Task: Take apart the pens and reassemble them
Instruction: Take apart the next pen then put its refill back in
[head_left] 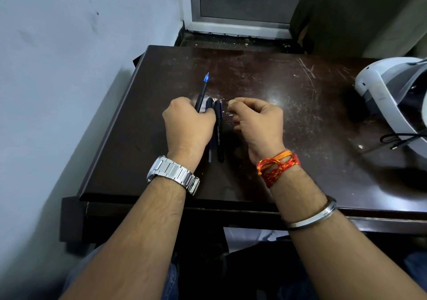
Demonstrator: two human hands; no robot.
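A dark brown worktop, scratched and glossy, stands against a pale wall, with a window frame beyond its far edge.

The left hand is closed around a slim dark pen with its cap off, gripping its lower barrel; the translucent blue tip points away from the person, toward the window frame. A steel watch sits on that wrist.

Just beside the left hand, on its right, a capped black pen lies on the worktop, running lengthwise toward the person. White lettering along its barrel appears to read "OCTANE", followed by smaller characters too small to read. Between this pen and the left hand another pen with a bluish barrel lies parallel, mostly hidden under the hand; its rounded dark end shows near the knuckles.

The right hand hovers just to the right of the black pen, fingers curled loosely with thumb and forefinger drawn near each other; whether they pinch anything cannot be told. Red and orange threads wrap the right wrist and a metal bangle rings the forearm nearer the person.

Well to the right of the black pen, at the worktop's edge, sits a white and grey headset with a black cable.
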